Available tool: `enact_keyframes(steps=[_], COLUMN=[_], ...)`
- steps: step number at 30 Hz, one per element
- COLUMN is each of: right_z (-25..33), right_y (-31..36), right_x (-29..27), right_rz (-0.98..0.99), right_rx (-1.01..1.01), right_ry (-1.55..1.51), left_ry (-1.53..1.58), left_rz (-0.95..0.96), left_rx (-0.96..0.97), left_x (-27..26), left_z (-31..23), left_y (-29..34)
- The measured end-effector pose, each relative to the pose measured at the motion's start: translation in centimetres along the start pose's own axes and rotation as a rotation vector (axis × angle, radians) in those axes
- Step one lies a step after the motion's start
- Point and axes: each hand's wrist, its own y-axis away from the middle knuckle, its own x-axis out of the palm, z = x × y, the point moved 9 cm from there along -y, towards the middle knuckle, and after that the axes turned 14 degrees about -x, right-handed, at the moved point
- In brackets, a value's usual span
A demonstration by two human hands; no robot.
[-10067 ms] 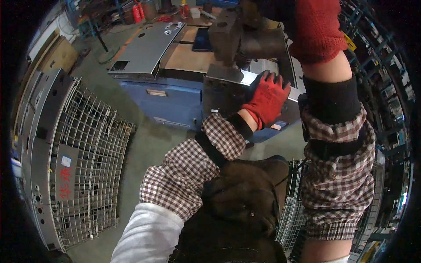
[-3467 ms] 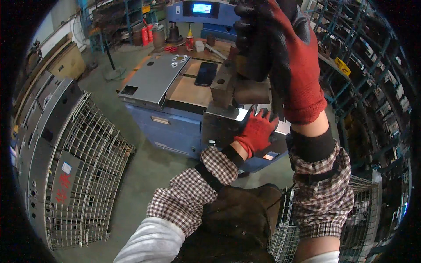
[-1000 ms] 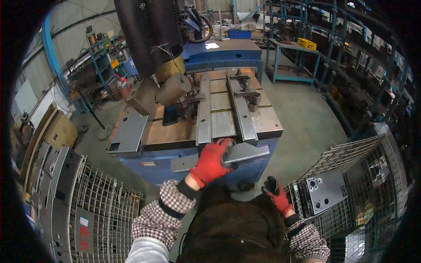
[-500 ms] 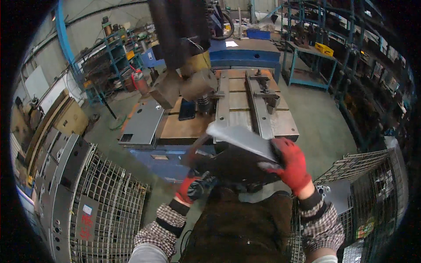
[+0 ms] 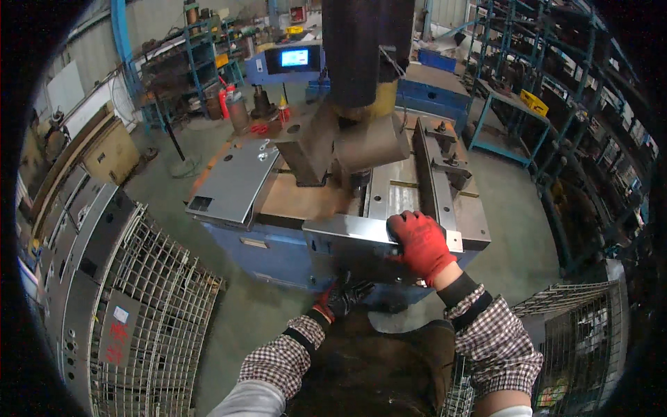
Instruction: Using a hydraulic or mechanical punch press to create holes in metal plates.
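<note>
A bent sheet-metal panel (image 5: 353,258) is between my hands at the near edge of the machine table (image 5: 295,198). Its bright upper flange lies level, and its dark face is toward me. My right hand (image 5: 421,243), in a red and black glove, grips the flange near its right end from above. Lower down, my left hand (image 5: 342,297), in a matching glove, holds the panel's bottom edge, its fingertips partly hidden in shadow. Just beyond the panel, steel clamping rails (image 5: 434,177) run away from me. Above them hangs the dark machine head (image 5: 361,62) with blurred, angled metal blocks (image 5: 372,142).
A flat grey plate (image 5: 233,177) lies on the table's left side, with red-handled scissors (image 5: 259,128) and a small bottle (image 5: 283,110) behind it. Wire-mesh cages stand at left (image 5: 156,306) and right (image 5: 583,340). Behind are a lit screen (image 5: 294,58) and a teal bench (image 5: 511,115).
The panel has moved away from my body to the table's near edge and turned until its flange is level. Both hands moved with it. My view has swung left, bringing the screen into sight.
</note>
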Motion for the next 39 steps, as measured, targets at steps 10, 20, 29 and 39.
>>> enact_keyframes(steps=[10, 20, 29, 39], right_z=[-1.4, -3.5, 5.4, 7.7], right_y=[0.0, -0.5, -5.8, -13.0], right_x=[2.0, -6.6, -34.8, -33.2], right_rz=[-0.154, -0.181, -0.936, -0.698], right_rx=[-0.046, -0.098, -0.320, -0.877], right_ry=[0.069, -0.061, -1.424, -1.236], left_ry=[-2.120, -2.709, -2.895, -2.840], left_rz=[-0.313, -0.402, -0.667, -0.657], left_rx=[0.780, 0.843, 0.796, 0.855], left_x=[30.0, 29.4, 27.4, 27.6], left_z=[0.8, 1.0, -1.3, 0.0], left_y=[1.0, -3.4, -2.4, -4.2])
